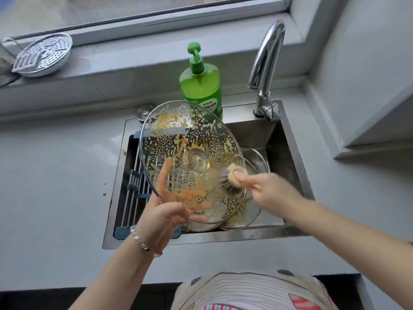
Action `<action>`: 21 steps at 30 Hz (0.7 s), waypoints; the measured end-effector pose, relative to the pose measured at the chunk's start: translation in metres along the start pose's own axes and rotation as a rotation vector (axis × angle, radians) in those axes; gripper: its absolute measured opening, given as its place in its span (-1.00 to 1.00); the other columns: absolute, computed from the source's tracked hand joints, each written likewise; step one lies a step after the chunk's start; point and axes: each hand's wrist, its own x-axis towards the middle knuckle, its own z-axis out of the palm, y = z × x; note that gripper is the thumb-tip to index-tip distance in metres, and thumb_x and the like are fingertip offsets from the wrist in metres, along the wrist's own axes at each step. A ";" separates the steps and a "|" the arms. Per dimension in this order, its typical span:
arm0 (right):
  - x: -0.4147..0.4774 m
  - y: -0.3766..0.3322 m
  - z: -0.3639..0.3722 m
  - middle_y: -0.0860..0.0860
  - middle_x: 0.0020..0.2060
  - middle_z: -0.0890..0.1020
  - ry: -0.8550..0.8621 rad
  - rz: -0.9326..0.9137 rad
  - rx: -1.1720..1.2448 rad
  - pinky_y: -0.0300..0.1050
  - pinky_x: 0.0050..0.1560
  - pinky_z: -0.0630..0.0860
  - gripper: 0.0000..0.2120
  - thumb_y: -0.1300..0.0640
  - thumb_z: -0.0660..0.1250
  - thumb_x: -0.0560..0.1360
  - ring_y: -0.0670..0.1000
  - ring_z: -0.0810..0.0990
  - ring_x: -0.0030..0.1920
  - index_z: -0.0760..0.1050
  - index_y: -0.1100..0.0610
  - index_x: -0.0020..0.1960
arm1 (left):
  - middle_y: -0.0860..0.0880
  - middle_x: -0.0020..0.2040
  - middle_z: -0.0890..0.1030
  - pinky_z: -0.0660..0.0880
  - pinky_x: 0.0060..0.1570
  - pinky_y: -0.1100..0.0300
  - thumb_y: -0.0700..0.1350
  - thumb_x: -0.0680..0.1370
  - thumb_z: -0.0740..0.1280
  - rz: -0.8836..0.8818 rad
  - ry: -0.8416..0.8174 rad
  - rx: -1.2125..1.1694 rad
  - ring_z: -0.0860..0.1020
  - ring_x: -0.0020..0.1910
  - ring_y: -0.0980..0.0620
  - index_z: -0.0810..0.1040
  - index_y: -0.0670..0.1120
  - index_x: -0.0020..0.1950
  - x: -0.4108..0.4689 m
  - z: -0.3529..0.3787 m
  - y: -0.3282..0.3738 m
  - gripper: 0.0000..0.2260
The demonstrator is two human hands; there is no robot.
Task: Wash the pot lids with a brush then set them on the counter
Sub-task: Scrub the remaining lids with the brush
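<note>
A: Left hand (161, 211) pinches the food-spattered glass lid (190, 139) at its lower-left rim, index finger straight up the glass. The lid's tilted over the sink (288, 139).

B: Brush (232, 179) on the lid's lower right, right hand (266, 191) curled round it. More lids (259, 163) lie beneath.

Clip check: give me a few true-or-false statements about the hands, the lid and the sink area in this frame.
1. The left hand holds a glass lid tilted over the sink. True.
2. The right hand holds a sponge. False: it grips a brush against the lid.
3. The lid is already clean. False: orange-yellow residue and suds speckle it.
4. A green soap bottle stands behind the sink, left of the faucet. True.
5. Water streams from the faucet. False: no stream is visible.
</note>
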 end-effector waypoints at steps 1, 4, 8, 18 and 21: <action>-0.007 -0.012 0.009 -0.02 -0.03 0.64 -0.054 -0.092 0.011 -0.05 -0.08 0.50 -0.59 0.16 0.15 0.59 0.01 0.54 -0.15 0.34 -0.28 0.32 | -0.37 0.19 0.52 0.59 -0.26 -0.14 -0.48 0.17 0.17 0.000 0.005 0.001 0.62 -0.06 -0.32 0.23 0.37 0.36 0.003 0.000 0.000 -0.04; -0.020 -0.027 0.015 -0.02 -0.17 0.56 -0.157 -0.222 -0.028 -0.05 -0.12 0.48 -0.61 0.13 0.14 0.60 -0.03 0.46 -0.22 0.35 -0.25 0.34 | -0.29 0.33 0.41 0.60 -0.30 -0.12 -0.50 0.16 0.14 -0.008 0.006 -0.042 0.62 0.00 -0.27 0.29 0.34 0.35 0.003 -0.003 -0.002 -0.05; -0.005 0.008 0.006 -0.03 -0.04 0.66 -0.069 0.015 -0.024 -0.18 -0.20 0.45 -0.67 0.06 0.14 0.61 -0.01 0.56 -0.18 0.41 -0.26 0.29 | -0.29 0.02 0.63 0.59 -0.26 -0.19 -0.52 0.19 0.15 -0.035 0.001 -0.063 0.62 -0.06 -0.32 0.23 0.33 0.38 0.003 -0.005 -0.003 -0.04; -0.008 0.034 0.005 -0.12 -0.24 0.49 -0.119 -0.016 -0.165 -0.16 -0.19 0.38 -0.67 0.05 0.12 0.61 -0.03 0.50 -0.21 0.40 -0.28 0.29 | -0.41 0.03 0.58 0.60 -0.37 -0.10 -0.48 0.18 0.15 -0.137 -0.001 -0.057 0.59 -0.08 -0.43 0.32 0.28 0.36 0.000 -0.011 0.000 -0.11; -0.012 0.017 0.007 -0.10 -0.22 0.46 -0.194 -0.152 -0.200 -0.21 -0.19 0.35 -0.57 0.14 0.14 0.59 -0.11 0.41 -0.24 0.29 -0.29 0.36 | -0.39 0.11 0.55 0.59 -0.40 -0.09 -0.49 0.18 0.14 -0.163 -0.007 -0.110 0.57 -0.01 -0.42 0.38 0.23 0.33 -0.002 -0.016 -0.001 -0.13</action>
